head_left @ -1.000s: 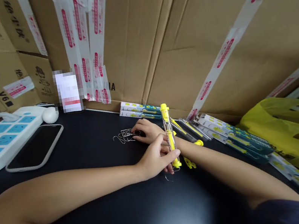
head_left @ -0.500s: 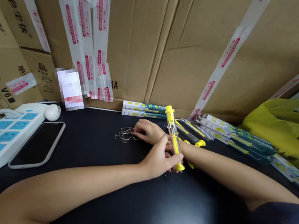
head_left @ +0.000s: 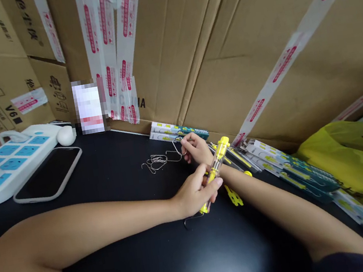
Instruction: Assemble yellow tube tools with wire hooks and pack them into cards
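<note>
My left hand (head_left: pixel 193 193) is closed around a clear tubular spring scale (head_left: pixel 221 151) with yellow ends, tilted with its upper end to the right. A dark metal hook (head_left: pixel 186 224) hangs out from its lower end, near the black table. Beyond it, my right hand (head_left: pixel 199 149) pinches a bent wire hook (head_left: pixel 176 146) between thumb and fingers. Left of that hand, a tangle of wire hooks (head_left: pixel 155 161) lies on the table; whether the pinched one still touches them I cannot tell. Under my right forearm lie yellow plastic pieces (head_left: pixel 234 196), partly hidden.
Printed spring scale boxes (head_left: pixel 163 132) lie along the cardboard wall (head_left: pixel 215 88), with more boxes (head_left: pixel 287 167) at the right. Clear tubes (head_left: pixel 243 158) sit behind my right wrist. A yellow plastic bag (head_left: pixel 333 166) is far right; a phone (head_left: pixel 48 174) and power strip (head_left: pixel 14 157) are left.
My right hand has moved right and up from the tangle with a wire hook lifted in its fingers. The spring scale in my left hand has tipped from upright to slanted.
</note>
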Demonstrator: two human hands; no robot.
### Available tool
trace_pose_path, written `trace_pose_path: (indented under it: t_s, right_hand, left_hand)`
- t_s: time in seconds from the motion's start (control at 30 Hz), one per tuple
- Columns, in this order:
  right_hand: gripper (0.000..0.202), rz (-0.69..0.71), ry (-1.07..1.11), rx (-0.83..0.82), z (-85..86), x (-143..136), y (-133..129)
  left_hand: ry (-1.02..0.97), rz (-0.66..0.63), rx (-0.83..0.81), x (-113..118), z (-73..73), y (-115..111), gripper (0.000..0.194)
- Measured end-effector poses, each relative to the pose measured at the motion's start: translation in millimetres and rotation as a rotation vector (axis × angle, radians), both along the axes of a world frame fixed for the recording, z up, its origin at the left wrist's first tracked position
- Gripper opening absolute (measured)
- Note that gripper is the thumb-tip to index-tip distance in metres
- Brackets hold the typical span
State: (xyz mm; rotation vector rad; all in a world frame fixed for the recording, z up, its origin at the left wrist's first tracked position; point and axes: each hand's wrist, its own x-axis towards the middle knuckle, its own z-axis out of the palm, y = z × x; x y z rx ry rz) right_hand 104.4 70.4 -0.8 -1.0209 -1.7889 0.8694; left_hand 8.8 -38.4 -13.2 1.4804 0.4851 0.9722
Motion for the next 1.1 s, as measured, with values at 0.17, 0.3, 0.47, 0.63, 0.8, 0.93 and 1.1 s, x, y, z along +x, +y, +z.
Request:
trace_pose_path:
  t_s: [0.17,0.3,0.47,0.63,0.8,0.93,1.1]
  right_hand:
    - [0.034,-0.016,0.002,-0.072,0.6,4.8,-8.3]
    - [0.032,-0.007,-0.039,-0.024,3.6,4.6,-7.1]
    - [0.015,0.086,-0.35,0.297,12.0,4.2,-3.4]
    - [0.018,0.278,-0.898,0.705,21.7,7.8,-2.7]
    - [0.018,0.263,-1.097,0.778,38.6,19.3,1.7]
    - [0.01,0.185,-1.025,0.662,51.5,34.3,6.8]
    - [0.005,0.153,-0.952,0.468,46.9,48.0,6.4]
  left_hand:
    - [-0.01,-0.017,-0.041,1.0,-1.8,1.5,0.032]
    - [0.008,-0.021,-0.041,1.9,-3.0,1.3,0.033]
    - [0.029,-0.018,-0.036,2.5,-4.0,0.7,0.032]
    - [0.043,-0.013,-0.061,3.5,-4.1,0.7,0.031]
    - [0.03,-0.035,-0.079,2.7,-1.9,-0.5,0.029]
    - [0.018,-0.059,-0.058,1.1,1.0,-1.3,0.028]
    - [0.041,-0.041,-0.062,2.3,-0.1,0.4,0.03]
